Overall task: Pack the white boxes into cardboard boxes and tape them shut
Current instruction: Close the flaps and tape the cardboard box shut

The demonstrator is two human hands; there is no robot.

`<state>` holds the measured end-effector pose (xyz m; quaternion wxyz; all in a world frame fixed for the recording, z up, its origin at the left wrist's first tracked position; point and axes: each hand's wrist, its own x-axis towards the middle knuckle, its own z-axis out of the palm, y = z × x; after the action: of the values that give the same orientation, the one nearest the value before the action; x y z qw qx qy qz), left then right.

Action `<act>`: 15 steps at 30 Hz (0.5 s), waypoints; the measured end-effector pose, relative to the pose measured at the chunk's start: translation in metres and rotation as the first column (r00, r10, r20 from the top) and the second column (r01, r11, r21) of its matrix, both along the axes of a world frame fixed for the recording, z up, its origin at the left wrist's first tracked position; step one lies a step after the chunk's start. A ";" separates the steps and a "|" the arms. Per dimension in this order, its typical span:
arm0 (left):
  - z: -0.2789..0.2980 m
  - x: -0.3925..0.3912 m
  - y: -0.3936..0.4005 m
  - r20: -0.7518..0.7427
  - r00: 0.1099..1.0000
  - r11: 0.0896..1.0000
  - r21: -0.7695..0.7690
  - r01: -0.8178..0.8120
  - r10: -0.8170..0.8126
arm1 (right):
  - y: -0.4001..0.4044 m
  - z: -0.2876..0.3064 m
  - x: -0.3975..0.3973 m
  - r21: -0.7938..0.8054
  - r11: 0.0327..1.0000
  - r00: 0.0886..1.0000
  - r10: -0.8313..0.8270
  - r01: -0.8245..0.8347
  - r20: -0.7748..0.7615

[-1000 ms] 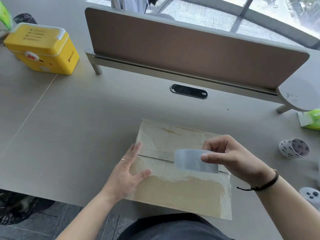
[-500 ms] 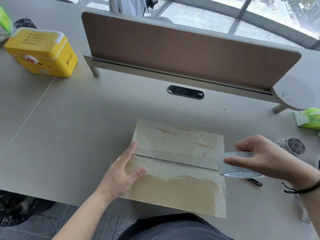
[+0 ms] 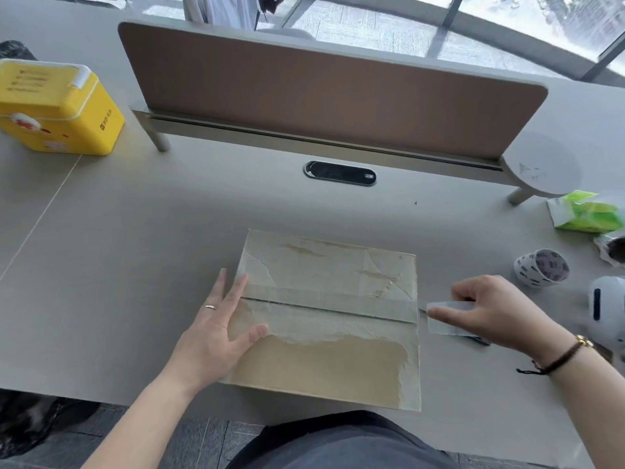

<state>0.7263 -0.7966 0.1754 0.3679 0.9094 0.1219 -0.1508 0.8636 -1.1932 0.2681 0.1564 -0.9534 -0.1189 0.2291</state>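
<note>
On grey table (image 3: 135,265), pinning cardboard box (image 3: 324,367) flat-palmed with left hand (image 3: 216,330), right hand (image 3: 487,309) gripping tape roll (image 3: 446,318) at mid-right, risking crooked, wrinkling tape if pulled off-line.

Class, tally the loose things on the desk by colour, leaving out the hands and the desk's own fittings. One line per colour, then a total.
Yellow: 1, case
Brown: 1, carton
Green: 1, tissue pack
Clear: 1, tape roll
White: 2, label roll, gadget
Total: 6
</note>
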 end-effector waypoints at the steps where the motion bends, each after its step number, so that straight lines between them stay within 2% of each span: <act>1: 0.001 0.000 -0.001 0.004 1.000 0.997 0.069 0.031 -0.031 | 0.001 -0.004 0.001 -0.026 1.000 1.000 -0.001 0.001 0.002; 4: 0.001 0.004 -0.004 0.063 0.987 0.954 0.273 0.127 -0.149 | 0.001 -0.015 0.000 -0.082 0.996 1.000 -0.015 0.015 0.000; 7: 0.000 0.011 -0.013 0.076 0.964 0.891 0.405 0.205 -0.256 | -0.001 -0.022 -0.002 -0.080 0.996 0.999 -0.037 0.035 -0.017; 15: 0.003 0.026 -0.035 0.076 0.933 0.839 0.469 0.277 -0.351 | -0.001 -0.031 -0.005 -0.096 0.994 0.998 -0.056 0.054 -0.019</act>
<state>0.7523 -0.8314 0.1782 0.1258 0.9862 -0.0275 -0.1038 0.8584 -1.1943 0.2373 0.1184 -0.9601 -0.0799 0.2406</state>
